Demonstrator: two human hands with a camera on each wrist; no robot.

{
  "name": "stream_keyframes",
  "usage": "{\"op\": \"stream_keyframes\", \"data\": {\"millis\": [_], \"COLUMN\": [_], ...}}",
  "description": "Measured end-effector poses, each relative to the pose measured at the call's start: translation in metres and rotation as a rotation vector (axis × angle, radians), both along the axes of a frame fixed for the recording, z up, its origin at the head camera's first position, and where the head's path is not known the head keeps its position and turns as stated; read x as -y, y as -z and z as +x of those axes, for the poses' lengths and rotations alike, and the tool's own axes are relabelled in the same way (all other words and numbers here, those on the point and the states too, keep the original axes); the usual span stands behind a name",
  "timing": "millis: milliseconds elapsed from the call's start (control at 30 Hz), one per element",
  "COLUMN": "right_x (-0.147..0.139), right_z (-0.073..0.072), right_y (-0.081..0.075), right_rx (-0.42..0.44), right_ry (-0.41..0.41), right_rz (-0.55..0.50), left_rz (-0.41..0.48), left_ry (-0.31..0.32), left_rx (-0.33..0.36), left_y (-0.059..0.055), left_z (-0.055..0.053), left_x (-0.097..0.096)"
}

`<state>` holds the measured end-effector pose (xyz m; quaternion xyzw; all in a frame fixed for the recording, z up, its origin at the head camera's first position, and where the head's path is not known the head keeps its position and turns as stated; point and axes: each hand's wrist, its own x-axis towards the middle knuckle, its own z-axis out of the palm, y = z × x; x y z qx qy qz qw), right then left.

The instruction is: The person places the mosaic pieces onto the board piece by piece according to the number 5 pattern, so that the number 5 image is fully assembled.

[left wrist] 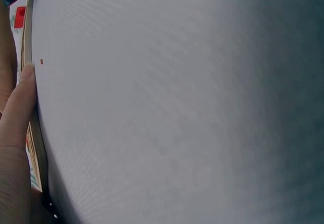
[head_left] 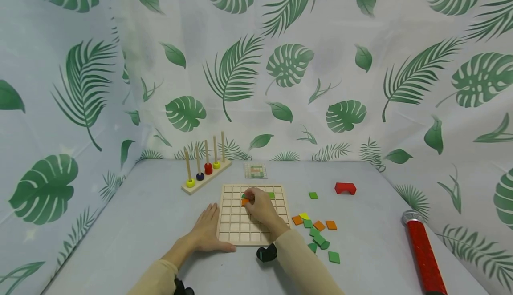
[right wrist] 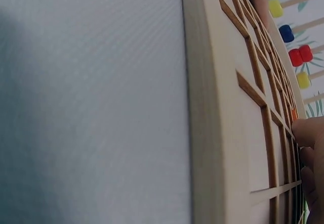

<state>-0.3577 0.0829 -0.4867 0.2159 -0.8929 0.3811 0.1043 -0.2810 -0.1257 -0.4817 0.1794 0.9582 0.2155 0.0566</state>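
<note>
A wooden grid board [head_left: 229,232] lies flat on the table. My left hand [head_left: 206,230] rests at its lower left corner, fingers straight along the left side and thumb by the front edge; the thumb [left wrist: 23,100] touches the board's side in the left wrist view. Over the upper middle squares, my right hand [head_left: 261,207] pinches a small orange tile [head_left: 245,202] between thumb and fingertips. Only a sliver of orange tile [right wrist: 294,114] shows in the right wrist view. A green tile [head_left: 243,195] sits just behind it, partly covered by the fingers. Another green tile [head_left: 271,195] lies in a square to the right.
Loose green, orange and yellow tiles, such as an orange tile [head_left: 331,225], lie right of the board. Behind it are a pattern card [head_left: 255,171] and a peg stand [head_left: 208,177] with coloured beads. A red arch block [head_left: 345,188] and red tube [head_left: 425,252] stand further right.
</note>
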Motion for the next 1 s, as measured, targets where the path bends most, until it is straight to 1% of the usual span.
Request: {"op": "stream_keyframes", "data": {"millis": [333, 500, 633, 700, 767, 833, 933, 1000], "right_x": [-0.004, -0.007, -0.011, -0.016, -0.022, -0.030, -0.044, -0.054], "right_z": [0.002, 0.004, 0.003, 0.003, 0.002, 0.002, 0.003, 0.004], "right_y": [0.001, -0.004, -0.009, -0.011, -0.012, -0.011, -0.009, -0.009], "right_rx": [-0.016, -0.016, -0.020, -0.018, -0.035, -0.074, -0.103, -0.094], "right_ry": [0.005, -0.013, -0.015, -0.013, -0.021, -0.031, -0.031, -0.020], "right_rz": [-0.014, -0.011, -0.001, -0.011, -0.028, -0.029, -0.022, -0.020], "left_rz": [0.005, -0.007, -0.003, 0.008, 0.008, -0.001, -0.006, -0.004], "left_ry": [0.010, 0.011, 0.006, 0.003, 0.000, -0.002, -0.003, -0.002], "left_rx": [-0.005, 0.000, -0.002, -0.003, 0.000, 0.000, -0.006, -0.008], "left_y": [0.001, 0.000, -0.002, -0.003, -0.003, -0.002, 0.000, 0.001], "left_z": [0.000, 0.000, 0.000, 0.000, 0.000, 0.000, -0.001, -0.001], "left_x": [-0.004, -0.005, -0.004, -0.003, -0.003, -0.002, -0.002, -0.002]}}
